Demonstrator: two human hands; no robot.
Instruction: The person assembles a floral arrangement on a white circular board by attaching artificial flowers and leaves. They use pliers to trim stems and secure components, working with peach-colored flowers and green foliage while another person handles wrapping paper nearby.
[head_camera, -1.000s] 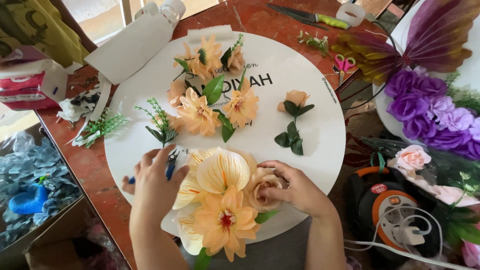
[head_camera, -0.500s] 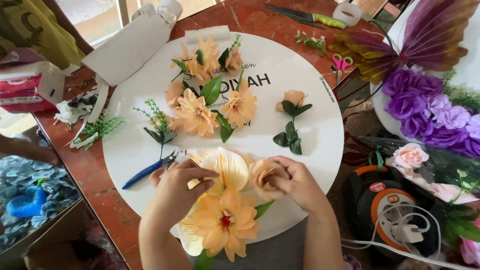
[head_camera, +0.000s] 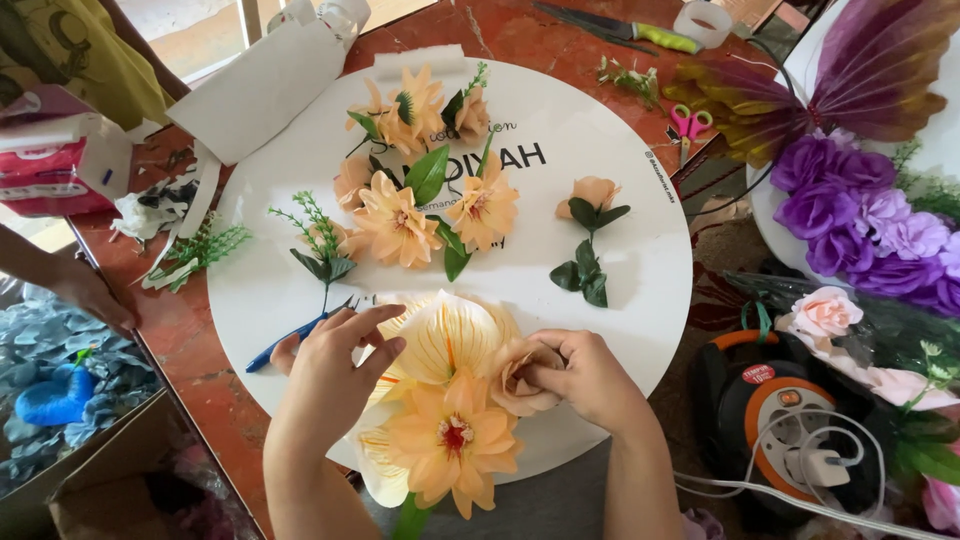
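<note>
A round white board (head_camera: 640, 250) lies on a reddish table. Near its front edge sits a cluster of peach and cream fabric flowers (head_camera: 455, 400). My left hand (head_camera: 335, 370) rests with fingers spread on the cream bloom's left petals. My right hand (head_camera: 590, 375) pinches a small peach rosebud (head_camera: 515, 385) against the cluster's right side. A blue-handled tool (head_camera: 285, 342) lies on the board just left of my left hand. Farther back, a peach flower group with green leaves (head_camera: 420, 190) and a single leafy rosebud stem (head_camera: 590, 235) lie on the board.
Another person's arm (head_camera: 60, 285) reaches in at far left. Purple flowers (head_camera: 860, 210) with a large butterfly wing, pink scissors (head_camera: 688, 125), green-handled shears (head_camera: 640, 32) and tape sit at right and back. An orange cable reel (head_camera: 775, 400) stands lower right. A box (head_camera: 80, 400) stands lower left.
My left hand set the blue-handled tool down on the board and moved right onto the cream bloom. My right hand stayed on the rosebud.
</note>
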